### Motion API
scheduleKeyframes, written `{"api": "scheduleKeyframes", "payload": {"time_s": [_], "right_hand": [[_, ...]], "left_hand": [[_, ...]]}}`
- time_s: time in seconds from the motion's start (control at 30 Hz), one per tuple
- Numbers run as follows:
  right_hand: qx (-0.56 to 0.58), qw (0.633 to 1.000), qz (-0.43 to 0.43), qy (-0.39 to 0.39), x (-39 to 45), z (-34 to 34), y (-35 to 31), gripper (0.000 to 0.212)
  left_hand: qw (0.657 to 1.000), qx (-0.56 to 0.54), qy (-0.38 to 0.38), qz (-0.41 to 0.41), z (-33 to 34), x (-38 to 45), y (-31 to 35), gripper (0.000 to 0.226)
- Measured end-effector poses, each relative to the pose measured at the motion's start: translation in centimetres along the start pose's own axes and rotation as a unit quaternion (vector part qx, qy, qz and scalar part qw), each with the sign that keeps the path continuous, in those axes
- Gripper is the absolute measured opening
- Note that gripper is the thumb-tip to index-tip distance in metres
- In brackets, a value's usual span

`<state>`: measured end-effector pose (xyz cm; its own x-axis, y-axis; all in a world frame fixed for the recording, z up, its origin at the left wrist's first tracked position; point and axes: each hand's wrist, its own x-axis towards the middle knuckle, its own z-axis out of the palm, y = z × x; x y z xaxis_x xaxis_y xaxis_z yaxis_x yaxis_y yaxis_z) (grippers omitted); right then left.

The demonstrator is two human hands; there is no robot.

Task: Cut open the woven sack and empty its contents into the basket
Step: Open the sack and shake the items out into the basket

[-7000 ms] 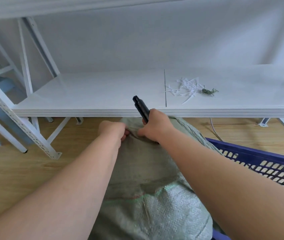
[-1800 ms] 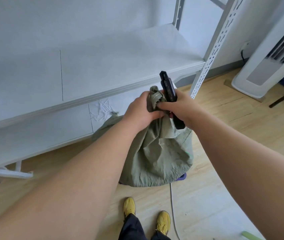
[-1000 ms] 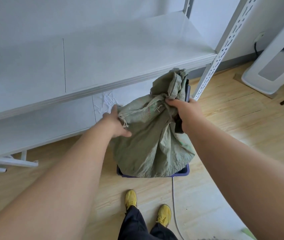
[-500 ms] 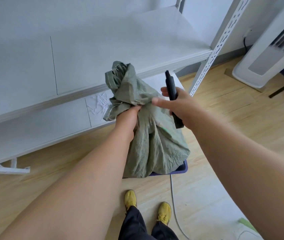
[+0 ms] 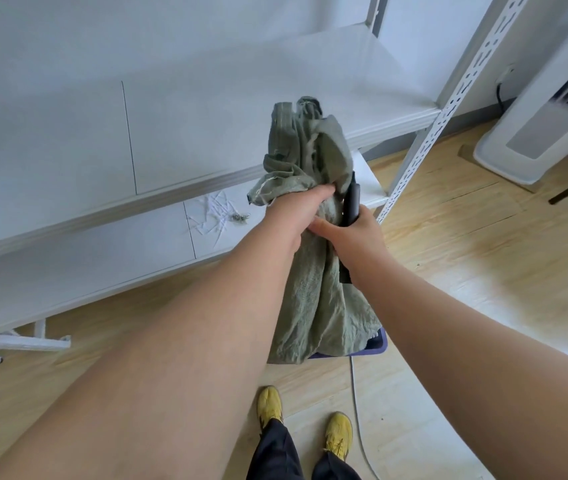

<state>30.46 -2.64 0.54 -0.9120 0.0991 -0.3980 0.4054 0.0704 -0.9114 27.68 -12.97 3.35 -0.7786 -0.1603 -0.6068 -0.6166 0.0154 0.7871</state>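
The green woven sack (image 5: 313,292) hangs upside down and limp, its lower end draped into the blue basket (image 5: 378,346), of which only a corner shows. My left hand (image 5: 296,211) grips the bunched upper part of the sack, whose end sticks up above my fist. My right hand (image 5: 355,237) holds a black cutter (image 5: 351,207) and its thumb presses against the sack right beside my left hand. What lies in the basket is hidden by the sack.
A white metal shelf unit (image 5: 206,133) stands just behind the sack, with white strips and a green tie (image 5: 220,216) on its lower board. Its perforated upright (image 5: 431,133) is close on the right. A white cable (image 5: 355,403) runs over the wooden floor by my yellow shoes (image 5: 270,403).
The bunched sack end has shifted right and higher in my left hand's grip. My right hand with the cutter has closed in against the sack beside it.
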Motion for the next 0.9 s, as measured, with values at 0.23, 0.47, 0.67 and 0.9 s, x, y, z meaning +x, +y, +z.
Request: {"api": "scheduleKeyframes", "payload": {"time_s": [0.23, 0.47, 0.67, 0.9], "right_hand": [[0.018, 0.993, 0.083, 0.081, 1.3, -1.0, -1.3, 0.033], [-0.003, 0.992, 0.126, 0.019, 1.1, -0.3, -3.8, 0.040], [0.052, 0.994, 0.025, -0.088, 1.0, -0.8, -6.0, 0.039], [0.047, 0.998, -0.035, -0.005, 0.2, -1.2, -3.2, 0.038]], "left_hand": [[0.991, 0.067, -0.064, 0.101, -3.1, -0.8, -2.9, 0.084], [0.966, 0.187, 0.016, 0.178, -1.3, -1.9, -7.5, 0.054], [0.948, 0.150, 0.160, 0.229, -1.6, -1.7, -4.9, 0.025], [0.964, 0.094, 0.129, 0.213, -1.2, -2.2, -1.8, 0.031]]}}
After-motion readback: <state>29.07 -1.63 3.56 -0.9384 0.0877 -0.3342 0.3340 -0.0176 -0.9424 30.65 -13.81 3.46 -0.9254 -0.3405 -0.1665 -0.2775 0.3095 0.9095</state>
